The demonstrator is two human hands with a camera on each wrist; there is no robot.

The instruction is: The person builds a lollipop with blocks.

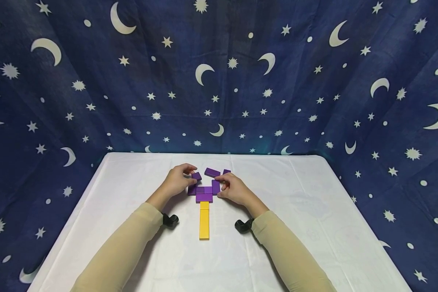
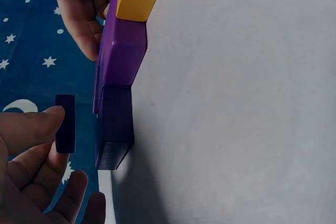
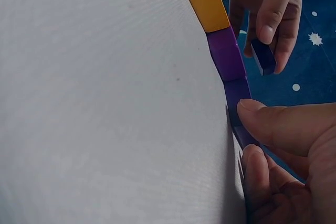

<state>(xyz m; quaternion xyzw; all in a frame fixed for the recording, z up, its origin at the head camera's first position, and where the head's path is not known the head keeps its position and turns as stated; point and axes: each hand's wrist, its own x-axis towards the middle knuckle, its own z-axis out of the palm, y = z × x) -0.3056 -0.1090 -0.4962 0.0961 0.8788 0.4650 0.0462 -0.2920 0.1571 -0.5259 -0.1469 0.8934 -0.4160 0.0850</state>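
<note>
My left hand [image 1: 177,179] pinches a small dark purple block [image 2: 65,124] between thumb and fingers, and the left wrist view shows it held above the tabletop. Just below that hand lies a purple block [image 1: 192,190] at the left side of a flat block layout. At the opposite side my right hand [image 1: 236,189] has thumb and fingertips at the two ends of a purple block [image 1: 215,187], gripping it. Between the hands sit small purple blocks [image 1: 204,190] over a wider purple block [image 1: 204,198]. From there a column of yellow blocks [image 1: 204,225] runs toward me.
A loose purple block [image 1: 212,172] lies at the far side of the layout, and another purple block [image 1: 226,172] shows partly behind the right hand. White cloth covers the table [image 1: 295,194]. Behind hangs a dark blue curtain [image 1: 233,97] with moons and stars.
</note>
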